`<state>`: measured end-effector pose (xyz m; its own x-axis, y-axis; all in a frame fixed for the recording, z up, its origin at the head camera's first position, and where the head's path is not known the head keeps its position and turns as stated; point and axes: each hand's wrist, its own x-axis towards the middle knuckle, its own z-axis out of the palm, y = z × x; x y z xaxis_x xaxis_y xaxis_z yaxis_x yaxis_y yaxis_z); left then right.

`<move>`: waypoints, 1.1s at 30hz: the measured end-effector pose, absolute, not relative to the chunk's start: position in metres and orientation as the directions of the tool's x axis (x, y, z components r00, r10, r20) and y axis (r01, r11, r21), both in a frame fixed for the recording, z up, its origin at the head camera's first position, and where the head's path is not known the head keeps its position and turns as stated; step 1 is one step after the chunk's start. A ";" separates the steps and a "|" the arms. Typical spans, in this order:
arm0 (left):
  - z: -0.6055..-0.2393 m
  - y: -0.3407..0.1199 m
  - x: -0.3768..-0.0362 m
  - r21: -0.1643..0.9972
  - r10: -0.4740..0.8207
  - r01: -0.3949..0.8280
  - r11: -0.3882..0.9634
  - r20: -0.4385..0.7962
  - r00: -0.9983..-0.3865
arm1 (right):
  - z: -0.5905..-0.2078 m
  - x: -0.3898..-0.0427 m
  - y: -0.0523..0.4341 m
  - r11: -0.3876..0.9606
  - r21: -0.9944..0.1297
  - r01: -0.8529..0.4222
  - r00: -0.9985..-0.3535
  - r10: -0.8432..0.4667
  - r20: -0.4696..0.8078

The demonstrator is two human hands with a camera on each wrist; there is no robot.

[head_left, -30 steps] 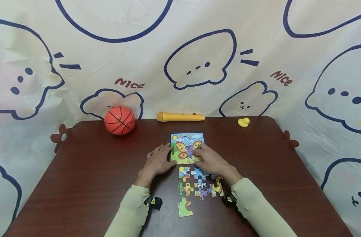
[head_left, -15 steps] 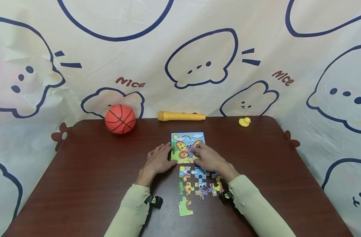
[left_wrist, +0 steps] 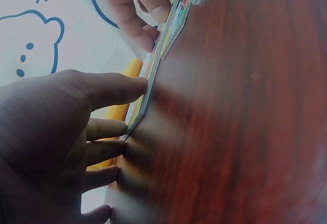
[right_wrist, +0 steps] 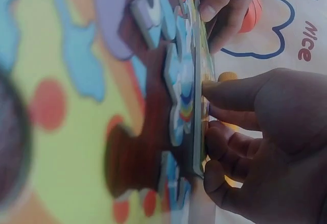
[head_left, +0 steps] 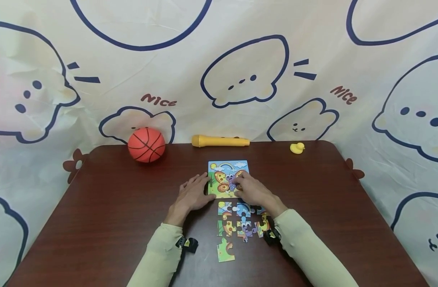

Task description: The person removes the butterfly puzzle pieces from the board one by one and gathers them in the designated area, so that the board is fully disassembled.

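Note:
A square picture puzzle board (head_left: 227, 164) with a butterfly with pizza-like wings under a rainbow lies flat mid-table. My left hand (head_left: 193, 194) steadies it: the fingertips meet the left edge and the thumb is at the lower left corner, fingers fairly straight in the left wrist view. My right hand (head_left: 255, 190) covers the board's lower right part, its bent fingertips on the picture surface; I cannot tell whether a piece is between them. Just below the board lie jigsaw pieces in rows, including a purple piece (head_left: 245, 228) and a green corner piece (head_left: 225, 252). My right wrist partly hides the right ones.
Along the back of the dark wood table (head_left: 107, 215) are a red toy basketball (head_left: 146, 145), a yellow toy microphone (head_left: 219, 141) and a small yellow rubber duck (head_left: 296, 148). A cloth with cartoon outlines hangs behind.
My right wrist and forearm have swung slightly left, while the fingertips stay on the board. The left hand keeps its place at the board's edge, and the loose pieces lie as before.

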<state>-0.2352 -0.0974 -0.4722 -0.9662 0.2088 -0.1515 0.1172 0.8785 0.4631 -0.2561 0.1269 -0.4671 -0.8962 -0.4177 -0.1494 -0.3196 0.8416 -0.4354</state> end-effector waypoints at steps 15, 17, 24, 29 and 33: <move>-0.475 -0.096 -0.237 0.455 0.202 0.115 0.883 -0.148 -0.968 | -0.463 -0.255 0.123 0.853 -0.427 -0.298 -0.912 -0.386 -0.135; -0.474 -0.096 -0.237 0.449 0.201 0.114 0.886 -0.151 -0.968 | -0.463 -0.254 0.124 0.846 -0.427 -0.319 -0.911 -0.398 -0.108; -0.470 -0.096 -0.235 0.443 0.196 0.108 0.890 -0.157 -0.968 | -0.463 -0.251 0.128 0.801 -0.469 -0.373 -0.904 -0.427 -0.011; -0.471 -0.096 -0.236 0.446 0.196 0.106 0.889 -0.160 -0.968 | -0.462 -0.250 0.130 0.752 -0.539 -0.380 -0.897 -0.441 0.016; -0.471 -0.096 -0.236 0.446 0.199 0.107 0.888 -0.163 -0.966 | -0.463 -0.247 0.133 0.735 -0.561 -0.382 -0.897 -0.441 0.032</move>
